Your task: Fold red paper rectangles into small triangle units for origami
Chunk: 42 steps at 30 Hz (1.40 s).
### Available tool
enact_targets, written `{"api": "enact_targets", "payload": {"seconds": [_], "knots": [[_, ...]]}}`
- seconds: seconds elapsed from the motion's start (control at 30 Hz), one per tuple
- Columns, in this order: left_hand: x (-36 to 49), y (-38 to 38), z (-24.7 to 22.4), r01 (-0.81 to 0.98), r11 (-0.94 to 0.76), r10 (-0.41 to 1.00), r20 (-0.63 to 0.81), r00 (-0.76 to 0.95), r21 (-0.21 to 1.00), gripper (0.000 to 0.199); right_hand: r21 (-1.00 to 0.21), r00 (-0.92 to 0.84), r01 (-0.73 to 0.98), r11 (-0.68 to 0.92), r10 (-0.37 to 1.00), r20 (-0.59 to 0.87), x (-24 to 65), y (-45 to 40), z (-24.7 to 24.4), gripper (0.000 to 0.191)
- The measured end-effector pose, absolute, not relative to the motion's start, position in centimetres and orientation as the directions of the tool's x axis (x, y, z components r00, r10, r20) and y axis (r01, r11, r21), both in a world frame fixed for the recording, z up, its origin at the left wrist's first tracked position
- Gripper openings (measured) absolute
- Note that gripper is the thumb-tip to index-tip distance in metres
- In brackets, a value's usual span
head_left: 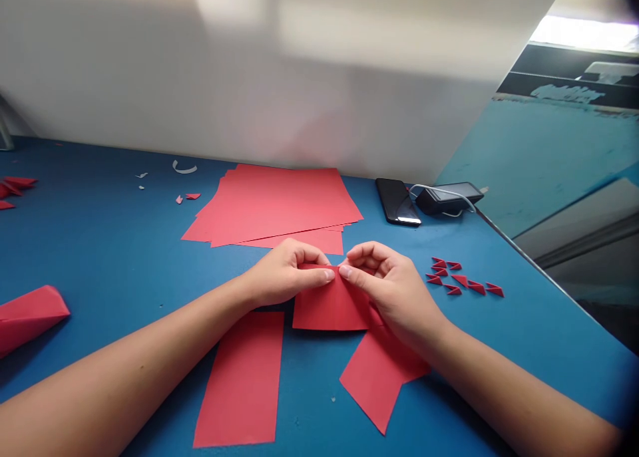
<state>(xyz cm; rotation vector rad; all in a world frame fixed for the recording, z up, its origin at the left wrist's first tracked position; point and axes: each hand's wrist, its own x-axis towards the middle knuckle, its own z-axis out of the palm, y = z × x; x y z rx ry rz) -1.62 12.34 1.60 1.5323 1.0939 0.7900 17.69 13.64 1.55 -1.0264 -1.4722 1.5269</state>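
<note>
Both hands pinch the top edge of a small red paper piece (329, 307), thumbs nearly meeting at its middle, where a faint vertical crease runs down. My left hand (294, 271) grips the upper left part, its thumb on the near face. My right hand (384, 281) grips just right of the middle, fingers curled behind the paper. A red paper strip (244, 384) lies flat below my left wrist. More red paper pieces (377, 374) overlap under my right hand, partly hidden by it.
Behind the hands lies a stack of red sheets (279, 204). A phone (398, 202) and a black device with a white cable (449, 197) stand back right. Several small folded red pieces (460, 281) lie right; a larger folded red piece (34, 317) lies left.
</note>
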Motion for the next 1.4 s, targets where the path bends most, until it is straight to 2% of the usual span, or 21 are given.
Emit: {"api": "enact_targets", "payload": {"seconds": [0.17,0.53,0.87,1.0,1.17,1.4], "knots": [[-1.76,12.54,1.48,0.235,-0.026,0.944,-0.054,0.327,0.972,0.017,-0.998,-0.385,0.015,-0.06,0.921,-0.061,17.82,13.81,1.61,0.023],[-1.46,12.44,1.4,0.188,-0.01,0.959,-0.043,0.279,0.982,0.021,-0.987,-0.345,-0.083,-0.14,0.933,-0.104,17.67,13.91,1.05,0.025],[-1.54,12.57,1.49,0.221,-0.04,0.979,-0.007,0.206,0.974,0.023,-0.973,-0.37,-0.116,-0.201,0.917,-0.146,17.8,13.98,1.11,0.037],[-1.52,12.49,1.33,0.164,0.018,0.973,-0.055,0.223,0.986,0.028,-0.979,-0.341,-0.124,-0.163,0.933,-0.112,17.87,14.05,1.38,0.04],[-1.42,12.32,1.14,-0.009,0.069,0.984,-0.066,0.167,0.998,0.028,-0.978,-0.369,-0.141,-0.154,0.925,-0.092,17.98,13.96,1.46,0.041],[-1.49,12.28,1.22,-0.034,0.087,0.954,-0.073,0.292,0.996,0.029,-0.971,-0.349,-0.15,-0.188,0.929,-0.126,17.88,13.84,1.7,0.044]]}}
